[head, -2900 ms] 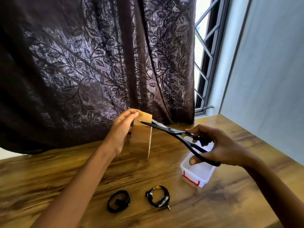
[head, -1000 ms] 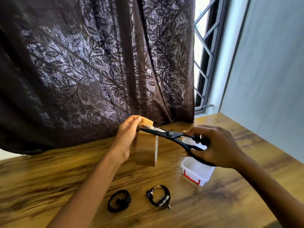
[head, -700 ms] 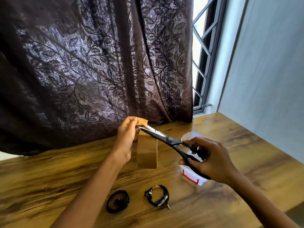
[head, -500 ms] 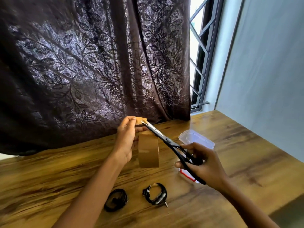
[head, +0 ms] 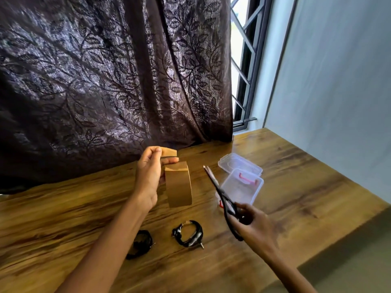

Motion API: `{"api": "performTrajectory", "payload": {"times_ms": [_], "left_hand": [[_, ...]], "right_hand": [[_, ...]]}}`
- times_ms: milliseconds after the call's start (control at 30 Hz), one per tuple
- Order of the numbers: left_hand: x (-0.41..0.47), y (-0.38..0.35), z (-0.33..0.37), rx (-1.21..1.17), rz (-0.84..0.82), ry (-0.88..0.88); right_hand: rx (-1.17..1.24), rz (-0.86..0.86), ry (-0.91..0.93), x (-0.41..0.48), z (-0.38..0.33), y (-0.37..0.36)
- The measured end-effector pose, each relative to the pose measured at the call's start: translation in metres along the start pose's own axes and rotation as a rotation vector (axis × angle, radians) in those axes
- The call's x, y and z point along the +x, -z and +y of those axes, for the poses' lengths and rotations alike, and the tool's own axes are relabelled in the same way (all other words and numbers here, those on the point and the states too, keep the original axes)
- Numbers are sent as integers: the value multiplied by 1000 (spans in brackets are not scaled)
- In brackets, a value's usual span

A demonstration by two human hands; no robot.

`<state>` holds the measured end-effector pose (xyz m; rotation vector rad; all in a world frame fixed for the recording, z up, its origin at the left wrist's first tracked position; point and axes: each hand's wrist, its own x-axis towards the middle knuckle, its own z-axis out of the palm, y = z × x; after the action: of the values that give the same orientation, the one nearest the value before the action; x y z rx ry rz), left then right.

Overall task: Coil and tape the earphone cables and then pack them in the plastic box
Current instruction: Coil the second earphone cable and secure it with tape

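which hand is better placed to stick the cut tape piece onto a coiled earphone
Left, probably: the left hand pinches the cut tape strip, though it also holds the tape roll. The right hand is occupied gripping the scissors.

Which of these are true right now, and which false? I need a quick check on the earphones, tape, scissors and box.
1. The left earphone coil and right earphone coil lie on the table, outside the plastic box. True.
2. The scissors lie on the table. False: the right hand holds them.
3. The plastic box is closed. False: it is open, and its lid lies beside it.
4. The left hand pinches a piece of brown tape. True.
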<state>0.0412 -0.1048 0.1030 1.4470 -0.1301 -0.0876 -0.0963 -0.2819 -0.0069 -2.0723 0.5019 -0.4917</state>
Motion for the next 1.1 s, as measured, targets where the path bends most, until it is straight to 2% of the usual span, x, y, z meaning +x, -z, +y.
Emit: {"api": "performTrajectory", "payload": {"times_ms": [100, 267, 467, 633, 800, 900, 1000, 1100], "left_hand": [[-3, 0, -5, -4, -1, 15], [-8, 1, -11, -12, -22, 39], [-14, 3, -19, 4, -22, 58], [-20, 5, -22, 10, -34, 73], [-23, 5, -25, 4, -25, 84], [-26, 5, -25, -4, -15, 85], [-27, 4, -27, -2, -1, 82], [-27, 3, -28, 7, 4, 81]], "right_hand": [[-153, 12, 48, -8, 19, -14], [-246, -29, 53, -13, 40, -32], [-441, 51, 77, -14, 37, -37], [-483, 25, 113, -13, 47, -41], [-400, -17, 85, -12, 52, -37], [-353, 22, 138, -9, 35, -35], [-66, 21, 212, -5, 1, -35], [331, -223, 144, -6, -43, -33]]}}
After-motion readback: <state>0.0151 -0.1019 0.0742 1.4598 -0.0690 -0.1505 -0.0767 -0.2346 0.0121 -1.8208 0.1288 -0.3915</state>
